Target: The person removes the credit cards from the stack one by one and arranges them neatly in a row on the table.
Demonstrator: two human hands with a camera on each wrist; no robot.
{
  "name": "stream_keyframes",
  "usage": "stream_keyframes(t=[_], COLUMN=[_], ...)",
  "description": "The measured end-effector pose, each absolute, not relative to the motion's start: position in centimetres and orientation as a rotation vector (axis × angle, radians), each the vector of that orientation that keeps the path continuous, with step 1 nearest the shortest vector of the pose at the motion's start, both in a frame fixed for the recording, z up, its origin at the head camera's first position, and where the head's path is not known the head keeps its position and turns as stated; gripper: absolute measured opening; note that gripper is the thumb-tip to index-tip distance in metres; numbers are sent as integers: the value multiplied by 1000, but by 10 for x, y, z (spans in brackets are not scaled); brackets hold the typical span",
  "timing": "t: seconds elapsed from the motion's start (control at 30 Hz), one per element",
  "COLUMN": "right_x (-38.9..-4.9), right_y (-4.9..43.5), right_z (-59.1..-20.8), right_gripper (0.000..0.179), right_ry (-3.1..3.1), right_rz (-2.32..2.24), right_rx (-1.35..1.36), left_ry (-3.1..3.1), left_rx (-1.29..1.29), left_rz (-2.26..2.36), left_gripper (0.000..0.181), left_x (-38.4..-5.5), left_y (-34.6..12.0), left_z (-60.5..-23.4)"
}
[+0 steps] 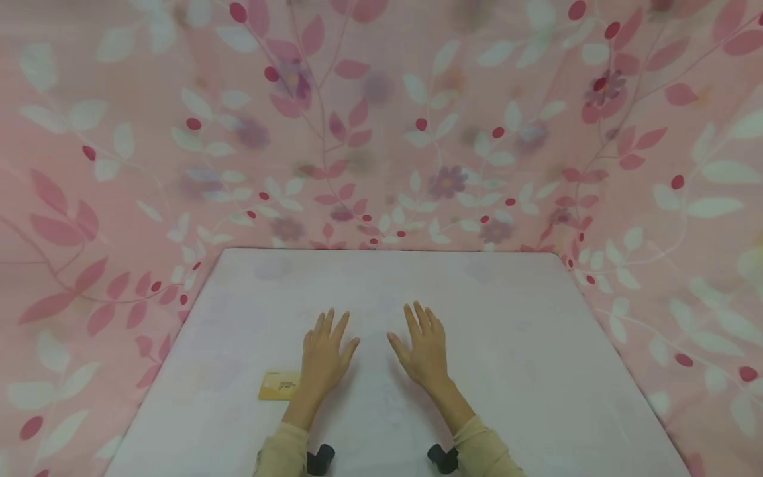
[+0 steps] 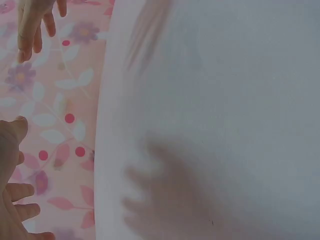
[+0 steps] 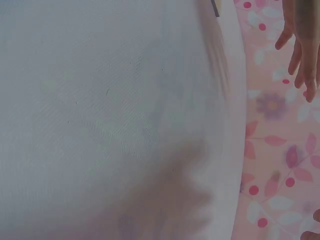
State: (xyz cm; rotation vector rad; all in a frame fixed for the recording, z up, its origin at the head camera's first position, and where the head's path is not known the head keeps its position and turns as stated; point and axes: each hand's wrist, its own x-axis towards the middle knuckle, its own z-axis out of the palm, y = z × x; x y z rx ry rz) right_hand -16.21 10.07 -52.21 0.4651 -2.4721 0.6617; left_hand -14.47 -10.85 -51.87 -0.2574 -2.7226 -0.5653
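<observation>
Both hands hover over a white table (image 1: 507,318), palms down with fingers spread. My left hand (image 1: 324,354) holds nothing; a yellow, flat packet or card (image 1: 277,385) with dark print lies beside its wrist, partly hidden by the forearm. To the right, my right hand (image 1: 426,348) is likewise without any object, its thumb pointing toward the left hand. In the left wrist view, the left hand's fingers (image 2: 22,210) show at the lower left edge. The right wrist view has the left hand (image 3: 302,50) at its upper right, and soft hand shadows fall on the tabletop.
Pink cloth with leaves and flowers (image 1: 381,132) hangs behind the table and along both sides. Dark wrist-mounted devices (image 1: 322,458) stick out near the sleeves at the front. The table's far edge (image 1: 387,250) meets the cloth.
</observation>
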Motion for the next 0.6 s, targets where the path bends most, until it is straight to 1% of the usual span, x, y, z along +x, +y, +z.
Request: stream_keyframes(t=[0.37, 0.6], right_x=[-163, -161], right_y=[61, 29], right_z=[-528, -529], right_gripper=[63, 61], right_ry=[-2494, -2463], right_rz=[695, 703], right_rx=[560, 660], left_ry=[-2770, -2807], left_rx=[-165, -118], left_rz=[-545, -494], left_gripper=[57, 65], left_x=[-125, -113], left_y=[-163, -195], left_z=[-529, -535])
